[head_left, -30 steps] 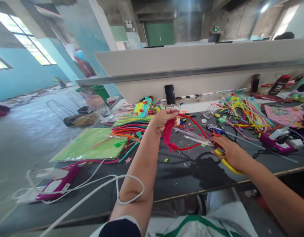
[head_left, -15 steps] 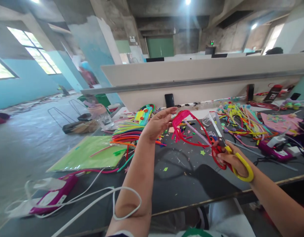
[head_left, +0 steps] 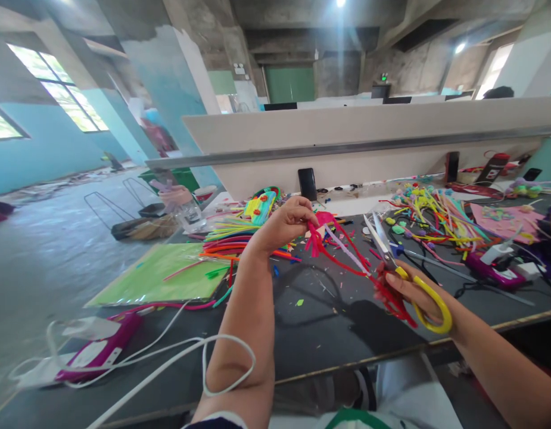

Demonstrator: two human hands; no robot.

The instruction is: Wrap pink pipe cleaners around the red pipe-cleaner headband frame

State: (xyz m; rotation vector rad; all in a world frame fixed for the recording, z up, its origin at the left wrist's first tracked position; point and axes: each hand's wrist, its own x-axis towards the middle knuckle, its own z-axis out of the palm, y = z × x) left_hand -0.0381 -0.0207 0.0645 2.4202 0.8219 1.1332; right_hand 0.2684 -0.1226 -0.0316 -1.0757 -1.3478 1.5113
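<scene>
Above the dark table, my left hand (head_left: 290,223) pinches the pink end of a looped craft of red, pink and pale lilac pipe cleaners (head_left: 346,265). My right hand (head_left: 394,286) is closed around a pair of scissors (head_left: 385,247) with yellow handles, their blades pointing up and away, slightly apart. Its fingers also grip the craft's other end, where red fuzzy ends (head_left: 398,307) hang below. Between the two hands the red and lilac strands run nearly taut. What the fingertips of my right hand press on is partly hidden.
Bundled pipe cleaners (head_left: 226,241) and a green sheet in plastic (head_left: 163,277) lie to the left. A tangled pile of pipe cleaners (head_left: 440,217) is at right. A phone (head_left: 307,183) leans on the divider. White cables (head_left: 181,351) cross near my left arm; scraps litter the table.
My left hand has gone from spread fingers beside the craft to pinching its pink end. The loop is narrower and lower. My right hand and the scissors have shifted slightly left and down.
</scene>
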